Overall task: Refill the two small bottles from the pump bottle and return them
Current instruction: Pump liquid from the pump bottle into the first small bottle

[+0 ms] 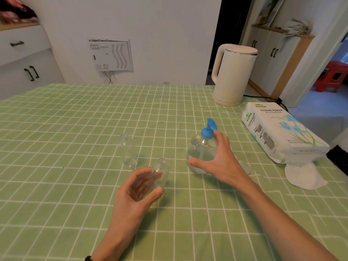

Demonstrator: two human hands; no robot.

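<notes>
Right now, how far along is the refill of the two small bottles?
Early. Done: both small bottles look uncapped and empty. In hand: the left hand curls around the nearer small bottle, and the right hand is on the pump bottle, which holds clear liquid. Left: filling both, including the farther small bottle standing on the table, then returning them.
</notes>
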